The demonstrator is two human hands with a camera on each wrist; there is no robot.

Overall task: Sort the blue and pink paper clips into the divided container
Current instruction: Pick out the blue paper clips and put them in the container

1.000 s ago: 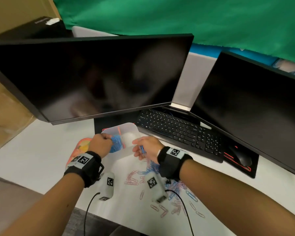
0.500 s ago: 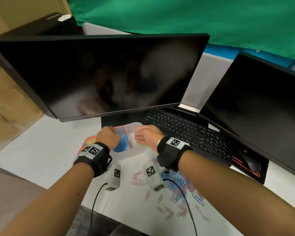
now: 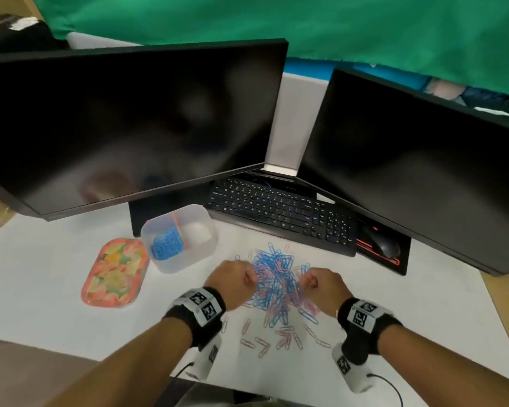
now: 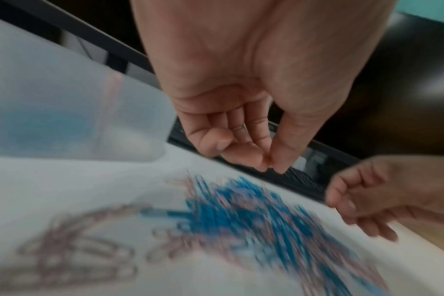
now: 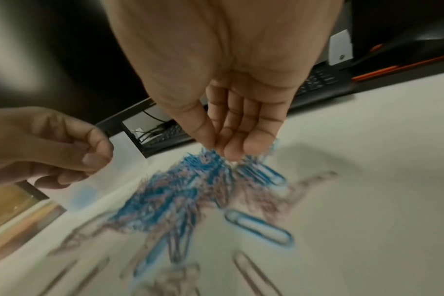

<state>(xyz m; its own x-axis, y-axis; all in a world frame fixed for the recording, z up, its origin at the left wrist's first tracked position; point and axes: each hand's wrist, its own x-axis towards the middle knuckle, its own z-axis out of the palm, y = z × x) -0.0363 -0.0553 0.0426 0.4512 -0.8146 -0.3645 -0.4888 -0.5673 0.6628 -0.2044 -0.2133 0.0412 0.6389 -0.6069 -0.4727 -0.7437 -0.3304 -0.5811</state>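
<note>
Loose pink clips (image 3: 279, 340) scatter near the desk's (image 3: 41, 289) front edge; behind them, the blue-and-pink pile (image 3: 276, 277), left hand (image 3: 232, 282) and right hand (image 3: 321, 284) poised either side, fingers loosely curled, gripping nothing visible. Farther back left, the divided container (image 3: 185, 259), blue clips (image 3: 168, 245) in its left compartment

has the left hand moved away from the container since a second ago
Yes. The left hand was at the container's rim; it has pulled back toward the person and now sits at the left edge of the paper clip pile, clear of the container.
</note>
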